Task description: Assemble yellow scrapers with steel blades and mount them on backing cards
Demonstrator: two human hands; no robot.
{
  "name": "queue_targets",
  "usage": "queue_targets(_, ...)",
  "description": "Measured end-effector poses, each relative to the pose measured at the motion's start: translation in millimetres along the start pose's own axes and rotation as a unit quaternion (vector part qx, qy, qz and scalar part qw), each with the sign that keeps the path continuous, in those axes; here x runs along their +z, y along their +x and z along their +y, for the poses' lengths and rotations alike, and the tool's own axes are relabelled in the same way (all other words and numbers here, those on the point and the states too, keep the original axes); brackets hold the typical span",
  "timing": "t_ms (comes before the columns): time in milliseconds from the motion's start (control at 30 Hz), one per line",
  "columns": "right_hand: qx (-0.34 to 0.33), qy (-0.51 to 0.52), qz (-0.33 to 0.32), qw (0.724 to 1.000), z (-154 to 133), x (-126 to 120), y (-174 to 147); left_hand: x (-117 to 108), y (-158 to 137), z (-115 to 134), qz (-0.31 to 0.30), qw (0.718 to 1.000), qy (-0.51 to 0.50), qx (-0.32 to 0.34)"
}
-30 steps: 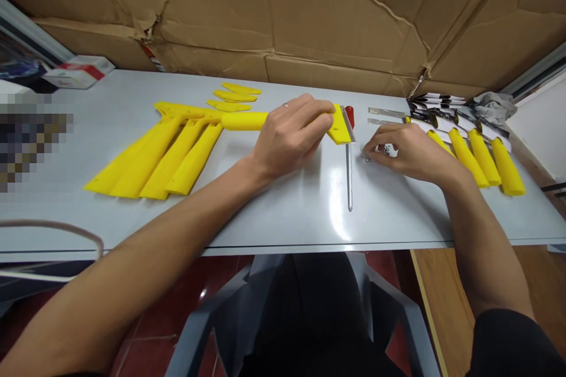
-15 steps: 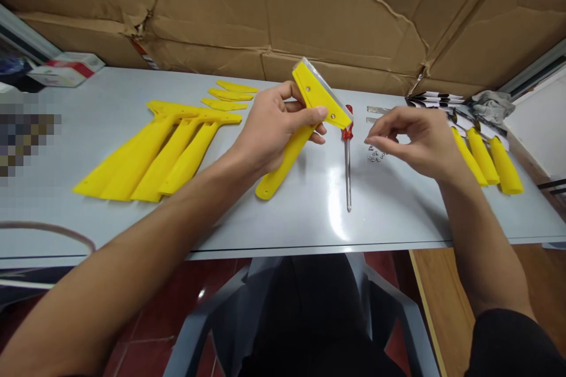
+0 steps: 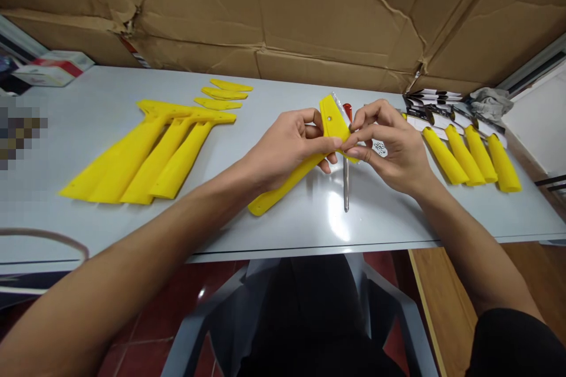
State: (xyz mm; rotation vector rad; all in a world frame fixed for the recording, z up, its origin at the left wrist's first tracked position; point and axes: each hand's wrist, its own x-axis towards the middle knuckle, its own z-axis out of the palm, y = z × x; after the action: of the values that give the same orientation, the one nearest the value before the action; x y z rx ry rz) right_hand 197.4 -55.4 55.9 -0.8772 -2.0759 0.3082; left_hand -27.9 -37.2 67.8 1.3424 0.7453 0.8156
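My left hand (image 3: 285, 144) is closed around a yellow scraper (image 3: 283, 187), its thumb on the head and its handle slanting down toward me. A silvery blade edge with clear film shows along the top of the head. Against the right end of the scraper's head, my right hand (image 3: 393, 150) pinches with its fingertips; whatever small thing is between them is hidden. A red-handled screwdriver (image 3: 346, 188) lies on the table beneath, partly covered by the scraper and fingers. Several small screws (image 3: 379, 148) lie just behind my right fingers.
Several yellow scraper handles (image 3: 150, 156) lie at left, near several thin yellow plates (image 3: 223, 94). At right stand several scrapers (image 3: 475, 156) with black-and-white paper on their heads. A grey cloth (image 3: 490, 103), a box (image 3: 55, 68) and cardboard (image 3: 265, 17) are at the back.
My right hand has moved left from beside the screws to the scraper's head. My left hand has brought the scraper slightly right and lower, tilting it.
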Motion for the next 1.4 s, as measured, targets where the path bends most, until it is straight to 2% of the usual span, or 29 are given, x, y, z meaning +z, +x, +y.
queue_targets(67, -0.012, -0.013, 0.008, 1.000, 1, 1, -1, 1, 0, 1, 0.004, 1.000, -0.012, -0.003)
queue_targets(267, 0.021, -0.001, 0.025, 0.999, -1, 2, -2, 3, -2, 4, 0.022, 1.000, -0.014, -0.003)
queue_targets(400, 0.102, 0.117, 0.029, 0.987, -5, 3, -3, 3, -3, 6, 0.010, 0.999, 0.012, 0.035)
queue_targets(500, 0.178, 0.230, 0.023, 0.956, -4, 5, -4, 3, -4, 6, 0.014, 0.997, 0.029, 0.074)
queue_targets(567, 0.198, 0.275, 0.017, 0.941, -3, 6, -5, 3, -3, 5, 0.014, 0.995, 0.037, 0.091)
queue_targets(733, 0.186, 0.313, 0.021, 0.931, -3, 6, -4, 1, -2, 2, 0.011, 0.993, 0.041, 0.110)
queue_targets(1067, 0.186, 0.290, 0.051, 0.937, -9, 11, -6, -3, 0, -1, 0.031, 0.981, 0.113, 0.152)
queue_targets(1200, 0.172, 0.283, 0.032, 0.943, -12, 7, -4, -4, -1, 1, 0.064, 0.965, 0.151, 0.206)
queue_targets(1300, 0.213, 0.220, 0.070, 0.949, -3, 1, -2, -7, 3, -4, 0.102, 0.940, 0.207, 0.252)
queue_targets(1367, 0.256, 0.121, 0.093, 0.955, 7, -1, 1, -13, 8, -12, 0.133, 0.898, 0.266, 0.324)
queue_targets(1400, 0.275, 0.057, 0.084, 0.956, 12, -2, 3, -18, 12, -17, 0.147, 0.862, 0.298, 0.383)
